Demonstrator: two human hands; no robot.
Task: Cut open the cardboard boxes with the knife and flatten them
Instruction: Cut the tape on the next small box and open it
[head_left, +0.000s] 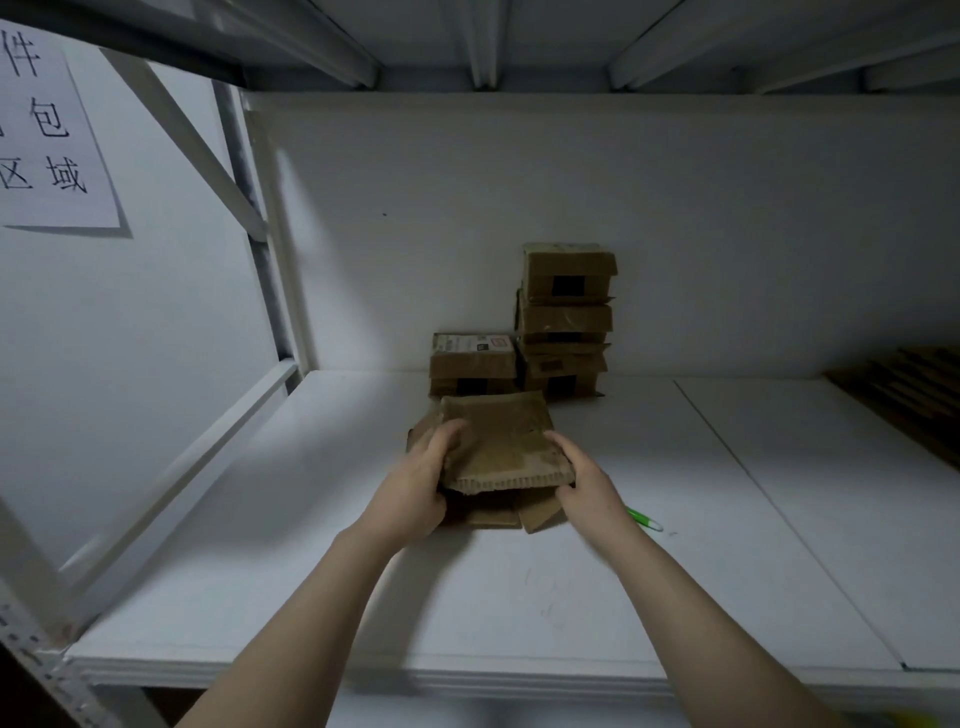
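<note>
Both hands are gripping the cardboard box (504, 447), which is lying on the white shelf (311, 571) in front of the stacked boxes (566, 322) by the back wall. The left hand (421, 488) is curling its fingers (449, 434) over the box's left edge, and the right hand (582, 486) is clasping the near right corner, though how far its fingers are reaching underneath I cannot tell. The near end is gaping, with loose flaps (540, 512) splaying out below, so the step in hand is probably the flattening. To do it well, the person should be pressing down with flat palms so the walls are folding along their creases rather than buckling. If a taped seam is resisting, the green-handled knife (644, 518) is lying on the shelf just beside the right wrist.
</note>
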